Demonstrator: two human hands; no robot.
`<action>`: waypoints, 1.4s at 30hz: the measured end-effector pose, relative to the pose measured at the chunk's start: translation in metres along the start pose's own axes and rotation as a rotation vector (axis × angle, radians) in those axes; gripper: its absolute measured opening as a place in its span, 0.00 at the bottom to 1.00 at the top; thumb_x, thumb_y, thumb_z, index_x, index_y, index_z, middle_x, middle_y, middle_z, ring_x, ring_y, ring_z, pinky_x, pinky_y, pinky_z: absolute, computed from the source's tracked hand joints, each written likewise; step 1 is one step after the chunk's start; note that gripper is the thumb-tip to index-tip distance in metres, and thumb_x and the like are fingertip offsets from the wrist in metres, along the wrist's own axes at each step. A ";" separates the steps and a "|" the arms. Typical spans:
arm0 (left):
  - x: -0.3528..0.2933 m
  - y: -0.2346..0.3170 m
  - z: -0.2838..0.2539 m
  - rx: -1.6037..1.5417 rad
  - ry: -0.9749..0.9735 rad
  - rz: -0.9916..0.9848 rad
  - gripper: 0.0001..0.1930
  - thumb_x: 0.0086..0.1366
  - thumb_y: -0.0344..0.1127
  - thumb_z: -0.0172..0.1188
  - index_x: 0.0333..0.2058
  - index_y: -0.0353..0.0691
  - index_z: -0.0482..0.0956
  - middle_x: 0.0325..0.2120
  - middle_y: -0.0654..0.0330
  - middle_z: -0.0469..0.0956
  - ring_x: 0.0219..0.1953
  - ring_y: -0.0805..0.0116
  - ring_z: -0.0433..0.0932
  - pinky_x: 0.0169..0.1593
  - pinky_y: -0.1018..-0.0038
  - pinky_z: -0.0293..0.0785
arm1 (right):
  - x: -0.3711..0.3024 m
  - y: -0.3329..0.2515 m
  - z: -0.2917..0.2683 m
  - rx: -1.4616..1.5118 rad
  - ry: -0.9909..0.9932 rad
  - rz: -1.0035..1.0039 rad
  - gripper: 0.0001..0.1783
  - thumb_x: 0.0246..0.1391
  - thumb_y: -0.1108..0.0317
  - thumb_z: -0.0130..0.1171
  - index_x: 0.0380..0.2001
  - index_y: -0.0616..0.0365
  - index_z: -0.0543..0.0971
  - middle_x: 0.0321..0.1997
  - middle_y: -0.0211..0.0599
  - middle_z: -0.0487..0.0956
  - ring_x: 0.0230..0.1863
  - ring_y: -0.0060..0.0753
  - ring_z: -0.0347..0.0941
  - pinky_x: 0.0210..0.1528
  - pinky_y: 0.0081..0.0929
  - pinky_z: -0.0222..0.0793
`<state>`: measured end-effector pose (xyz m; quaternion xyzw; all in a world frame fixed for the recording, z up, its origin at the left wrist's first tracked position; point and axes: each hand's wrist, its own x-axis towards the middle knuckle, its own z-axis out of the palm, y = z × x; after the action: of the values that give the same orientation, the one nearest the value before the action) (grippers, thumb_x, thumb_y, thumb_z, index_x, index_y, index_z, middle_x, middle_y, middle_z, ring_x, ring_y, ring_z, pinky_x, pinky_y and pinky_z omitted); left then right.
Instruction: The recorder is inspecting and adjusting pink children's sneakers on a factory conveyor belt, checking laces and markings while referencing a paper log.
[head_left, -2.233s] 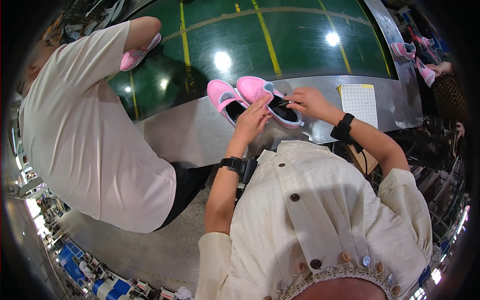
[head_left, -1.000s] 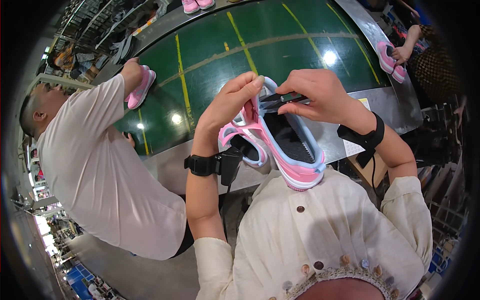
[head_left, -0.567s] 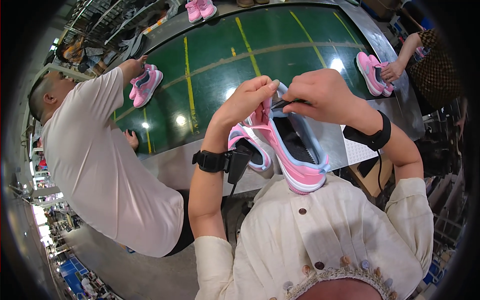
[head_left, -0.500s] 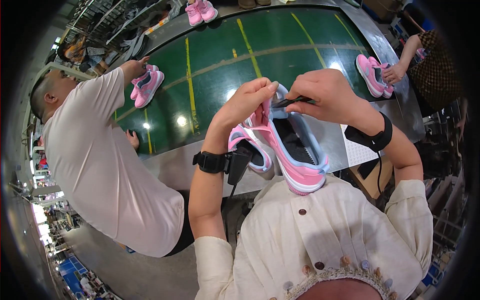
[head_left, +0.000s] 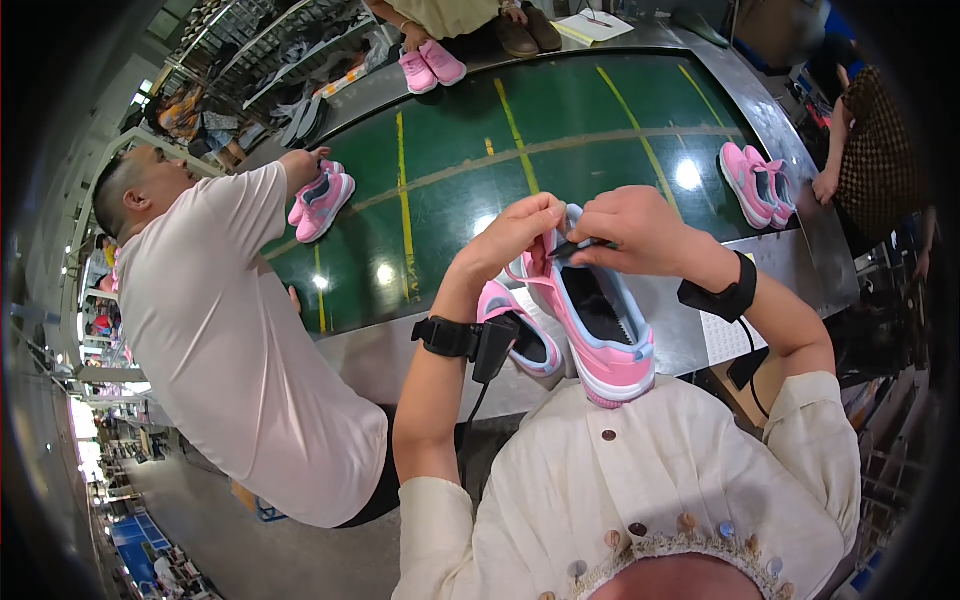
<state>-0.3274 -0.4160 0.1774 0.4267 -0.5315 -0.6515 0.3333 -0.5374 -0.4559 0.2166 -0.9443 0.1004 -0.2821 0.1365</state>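
Note:
A pink sneaker (head_left: 612, 368) with light-blue lining and a white sole stands in front of me, its heel toward my chest. Pinched at the tongue, it is gripped by my left hand (head_left: 512, 238), whose fingers are closed. My right hand (head_left: 640, 232) is closed around a slim black tool (head_left: 572, 248), held against the tongue at the shoe's opening; its exact kind is hard to make out. Beside the held shoe, to its left, the matching pink sneaker (head_left: 545, 362) rests on the metal table edge.
A green conveyor belt (head_left: 450, 225) with yellow lines runs beyond my hands. Pink pairs stand at its left (head_left: 325, 208), right (head_left: 757, 190) and far side (head_left: 432, 66). A co-worker (head_left: 240, 340) stands close on my left. A white printed sheet (head_left: 725, 335) lies to the right.
The scene has shifted slightly right and down in view. The right-hand co-worker's hand has left the pink pair there. At the far side, another person's hand now touches a pink pair.

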 end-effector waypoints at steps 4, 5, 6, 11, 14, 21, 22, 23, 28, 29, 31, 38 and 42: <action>0.002 0.002 0.006 -0.079 0.045 0.002 0.10 0.66 0.40 0.46 0.31 0.41 0.70 0.20 0.67 0.70 0.17 0.78 0.71 0.22 0.82 0.68 | -0.007 0.003 -0.004 0.132 0.101 0.092 0.13 0.38 0.62 0.68 0.27 0.51 0.76 0.21 0.30 0.73 0.23 0.35 0.71 0.23 0.29 0.64; 0.001 0.003 0.006 -0.108 0.043 -0.003 0.10 0.65 0.40 0.46 0.31 0.41 0.70 0.21 0.67 0.70 0.17 0.78 0.71 0.22 0.82 0.68 | -0.009 0.003 -0.006 0.171 0.090 0.151 0.14 0.37 0.61 0.69 0.27 0.51 0.76 0.21 0.29 0.73 0.23 0.34 0.71 0.24 0.29 0.63; 0.001 0.004 0.007 -0.137 0.041 -0.002 0.10 0.65 0.40 0.47 0.31 0.41 0.71 0.21 0.67 0.70 0.17 0.78 0.71 0.22 0.82 0.68 | -0.011 0.004 -0.007 0.139 0.075 0.123 0.14 0.36 0.61 0.69 0.27 0.50 0.76 0.21 0.29 0.73 0.23 0.34 0.70 0.24 0.29 0.63; 0.003 0.010 0.008 -0.193 0.005 -0.026 0.08 0.60 0.34 0.45 0.32 0.40 0.72 0.25 0.66 0.71 0.21 0.76 0.72 0.24 0.80 0.70 | -0.008 0.006 -0.002 0.069 0.025 0.034 0.15 0.35 0.59 0.69 0.27 0.50 0.76 0.21 0.27 0.73 0.24 0.33 0.70 0.25 0.29 0.63; 0.006 0.012 0.010 -0.204 0.011 -0.016 0.08 0.58 0.32 0.43 0.32 0.39 0.72 0.26 0.64 0.72 0.21 0.75 0.72 0.24 0.79 0.71 | -0.005 0.007 0.001 0.018 0.019 0.056 0.15 0.35 0.60 0.69 0.27 0.49 0.76 0.21 0.27 0.72 0.24 0.33 0.71 0.24 0.28 0.63; 0.012 0.010 0.009 -0.191 0.016 -0.014 0.09 0.58 0.33 0.43 0.31 0.39 0.72 0.26 0.64 0.72 0.21 0.75 0.72 0.22 0.78 0.70 | -0.010 0.010 -0.005 0.104 0.036 0.087 0.14 0.37 0.62 0.69 0.28 0.50 0.75 0.22 0.27 0.74 0.25 0.32 0.72 0.24 0.27 0.64; 0.012 0.009 0.010 -0.195 0.021 -0.021 0.09 0.58 0.34 0.43 0.31 0.39 0.72 0.26 0.64 0.72 0.21 0.75 0.72 0.22 0.79 0.70 | -0.011 0.010 -0.005 0.098 0.032 0.091 0.14 0.37 0.62 0.68 0.28 0.50 0.75 0.21 0.27 0.74 0.24 0.32 0.72 0.24 0.27 0.64; 0.013 0.008 0.011 -0.196 0.031 -0.020 0.09 0.58 0.34 0.44 0.31 0.39 0.72 0.25 0.64 0.72 0.21 0.75 0.72 0.22 0.79 0.70 | -0.011 0.011 -0.004 0.094 0.042 0.109 0.14 0.37 0.63 0.68 0.28 0.50 0.75 0.21 0.27 0.74 0.24 0.32 0.72 0.24 0.27 0.64; 0.016 0.008 0.016 -0.166 0.055 -0.046 0.08 0.57 0.34 0.44 0.31 0.39 0.71 0.22 0.64 0.72 0.20 0.75 0.72 0.21 0.79 0.69 | -0.019 0.018 -0.001 0.091 0.056 0.130 0.11 0.39 0.65 0.68 0.27 0.52 0.77 0.23 0.26 0.76 0.24 0.28 0.72 0.25 0.23 0.65; 0.015 0.008 0.016 -0.181 0.063 -0.020 0.08 0.56 0.34 0.44 0.31 0.39 0.71 0.22 0.63 0.72 0.20 0.75 0.72 0.21 0.79 0.70 | -0.022 0.021 -0.002 0.134 0.054 0.181 0.11 0.40 0.66 0.68 0.27 0.53 0.77 0.23 0.26 0.77 0.24 0.25 0.72 0.25 0.21 0.65; 0.011 0.010 0.015 -0.209 0.073 -0.007 0.08 0.56 0.34 0.45 0.30 0.39 0.71 0.22 0.63 0.72 0.20 0.74 0.73 0.22 0.78 0.70 | -0.033 0.026 -0.005 0.483 0.175 0.414 0.11 0.41 0.67 0.68 0.29 0.56 0.77 0.24 0.26 0.76 0.24 0.19 0.71 0.26 0.17 0.64; 0.015 0.006 0.019 -0.228 0.092 0.014 0.09 0.54 0.33 0.43 0.30 0.39 0.71 0.22 0.61 0.73 0.21 0.73 0.74 0.23 0.78 0.70 | -0.072 0.029 -0.021 0.451 0.117 0.551 0.14 0.40 0.66 0.70 0.30 0.61 0.79 0.26 0.25 0.76 0.24 0.11 0.64 0.25 0.13 0.59; 0.026 0.002 0.022 -0.313 0.054 0.083 0.10 0.54 0.32 0.42 0.30 0.37 0.71 0.23 0.61 0.72 0.20 0.72 0.73 0.24 0.78 0.71 | -0.076 0.034 -0.013 0.522 0.213 0.512 0.13 0.41 0.68 0.70 0.30 0.61 0.79 0.26 0.25 0.76 0.24 0.11 0.64 0.24 0.12 0.59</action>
<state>-0.3578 -0.4308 0.1761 0.3646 -0.4315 -0.7001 0.4367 -0.6109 -0.4705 0.1774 -0.7875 0.2717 -0.3514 0.4272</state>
